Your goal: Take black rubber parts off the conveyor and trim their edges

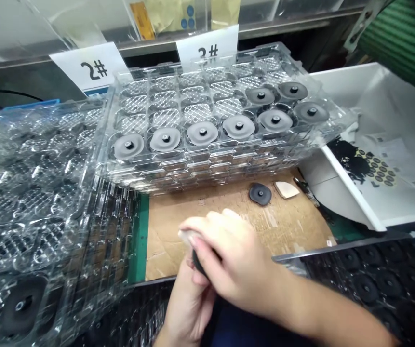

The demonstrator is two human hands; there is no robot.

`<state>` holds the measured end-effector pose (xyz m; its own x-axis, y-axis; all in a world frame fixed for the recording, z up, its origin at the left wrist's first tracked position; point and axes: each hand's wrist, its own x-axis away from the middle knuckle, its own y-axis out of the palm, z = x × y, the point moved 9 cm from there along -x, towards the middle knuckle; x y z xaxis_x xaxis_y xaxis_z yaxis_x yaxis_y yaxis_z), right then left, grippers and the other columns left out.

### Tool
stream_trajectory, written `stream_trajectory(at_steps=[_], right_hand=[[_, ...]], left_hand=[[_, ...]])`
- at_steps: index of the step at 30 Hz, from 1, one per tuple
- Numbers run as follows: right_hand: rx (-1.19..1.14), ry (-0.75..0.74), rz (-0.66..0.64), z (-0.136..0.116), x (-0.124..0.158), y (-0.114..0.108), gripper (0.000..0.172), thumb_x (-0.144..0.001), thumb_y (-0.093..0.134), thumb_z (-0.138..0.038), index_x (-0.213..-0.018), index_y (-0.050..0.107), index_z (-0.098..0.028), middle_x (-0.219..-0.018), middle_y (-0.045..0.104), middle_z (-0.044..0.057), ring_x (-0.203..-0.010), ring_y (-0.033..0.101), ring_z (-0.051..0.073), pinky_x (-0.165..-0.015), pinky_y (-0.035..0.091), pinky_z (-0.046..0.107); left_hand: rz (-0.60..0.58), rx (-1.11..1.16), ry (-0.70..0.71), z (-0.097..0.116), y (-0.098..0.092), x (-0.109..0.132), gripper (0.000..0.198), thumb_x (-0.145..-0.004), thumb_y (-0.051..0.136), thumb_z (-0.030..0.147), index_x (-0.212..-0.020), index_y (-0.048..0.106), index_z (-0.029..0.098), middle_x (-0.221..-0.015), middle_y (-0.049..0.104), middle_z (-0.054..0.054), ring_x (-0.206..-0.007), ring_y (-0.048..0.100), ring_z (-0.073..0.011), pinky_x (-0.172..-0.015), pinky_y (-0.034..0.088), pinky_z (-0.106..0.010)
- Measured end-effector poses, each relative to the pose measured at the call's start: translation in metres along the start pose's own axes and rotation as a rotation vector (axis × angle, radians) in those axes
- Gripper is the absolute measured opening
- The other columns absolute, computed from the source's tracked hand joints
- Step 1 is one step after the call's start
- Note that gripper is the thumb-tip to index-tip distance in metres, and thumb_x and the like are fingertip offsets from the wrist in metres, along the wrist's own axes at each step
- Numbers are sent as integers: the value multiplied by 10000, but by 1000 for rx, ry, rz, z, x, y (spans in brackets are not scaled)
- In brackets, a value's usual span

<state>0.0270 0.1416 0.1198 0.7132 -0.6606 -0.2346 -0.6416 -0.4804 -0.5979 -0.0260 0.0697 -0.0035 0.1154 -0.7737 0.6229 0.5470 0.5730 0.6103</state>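
My left hand (189,303) is closed around a black part (200,264), which is mostly hidden by my fingers. My right hand (234,255) is folded over the top of it, pinching a white pad or cloth (185,236) against the part. Beyond my hands, a black rounded disc with a small central post (260,193) lies on the brown cardboard (171,217). Beside that disc rests a cream wedge-shaped pad (287,189).
A stack of clear plastic trays (207,159) stands behind, its top one partly filled with similar discs. More clear trays (41,193) rise at the left. At right is a white bin (352,193) with a sheet of black oval stickers (381,168). Paper labels (95,67) hang behind.
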Motion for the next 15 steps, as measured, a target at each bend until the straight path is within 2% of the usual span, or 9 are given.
stream_trajectory(at_steps=[1, 2, 5, 6, 8, 10, 11, 13, 15], right_hand=[[7, -30, 39, -3, 1, -4, 248, -877, 406, -143, -1068, 562, -116, -886, 636, 75, -757, 539, 179, -709, 390, 329], [-25, -42, 24, -5, 2, -4, 250, -875, 404, -138, -1069, 559, -114, -875, 638, 77, -754, 541, 177, -711, 393, 326], [-165, 15, -146, -3, 4, 6, 211, -863, 430, -102, -1003, 575, -166, -890, 649, 29, -779, 558, 138, -748, 402, 278], [-155, 37, -144, -1, 3, 6, 202, -860, 437, -99, -989, 577, -169, -903, 650, 22, -783, 560, 134, -748, 400, 275], [-51, 31, -20, 1, -3, -5, 206, -866, 427, -118, -1010, 573, -140, -893, 645, 44, -764, 552, 154, -718, 396, 304], [5, -46, 86, -4, -7, -15, 240, -869, 401, -133, -1040, 566, -96, -844, 637, 73, -740, 541, 176, -691, 396, 330], [-14, -76, 76, -6, -6, -16, 242, -870, 398, -133, -1037, 568, -93, -824, 636, 73, -734, 540, 175, -687, 401, 327], [-90, -74, -45, -3, 0, -13, 223, -861, 418, -104, -1016, 576, -127, -818, 639, 46, -734, 548, 150, -692, 411, 292], [-90, 28, -127, 10, 10, -16, 211, -847, 454, -81, -994, 579, -167, -820, 638, 15, -709, 548, 125, -680, 408, 260]], left_hand=[[-10, 9, -5, 0, 1, 0, 424, -662, 711, 294, -1078, 629, 274, -1052, 681, -42, -1050, 580, -223, -926, 446, -305], [-19, 24, -1, 2, 1, -1, 430, -658, 714, 294, -1079, 627, 288, -1059, 679, -33, -1044, 584, -218, -925, 447, -303], [-49, 49, 20, 6, 3, -4, 566, -602, 755, 243, -1135, 584, 325, -1092, 668, -14, -1010, 600, -214, -895, 466, -292], [-43, 35, 17, 6, 3, -5, 591, -594, 758, 215, -1147, 577, 316, -1063, 679, -14, -986, 610, -212, -875, 476, -284], [-15, 5, 16, 7, 5, -7, 537, -617, 743, 202, -1129, 599, 278, -905, 712, -8, -891, 638, -188, -807, 499, -246], [3, 7, 2, 7, 10, -8, 422, -653, 718, 211, -1064, 643, 267, -769, 711, 13, -792, 652, -155, -760, 505, -216], [0, 16, -5, 8, 14, -8, 381, -656, 715, 208, -1028, 661, 269, -773, 713, 17, -787, 653, -147, -769, 500, -210], [-21, 26, -21, 10, 23, -9, 357, -628, 736, 206, -973, 681, 278, -878, 719, 16, -839, 651, -155, -822, 486, -225], [-41, 16, -29, 13, 30, -12, 425, -550, 788, 209, -957, 685, 275, -988, 707, 6, -906, 639, -170, -842, 478, -223]])
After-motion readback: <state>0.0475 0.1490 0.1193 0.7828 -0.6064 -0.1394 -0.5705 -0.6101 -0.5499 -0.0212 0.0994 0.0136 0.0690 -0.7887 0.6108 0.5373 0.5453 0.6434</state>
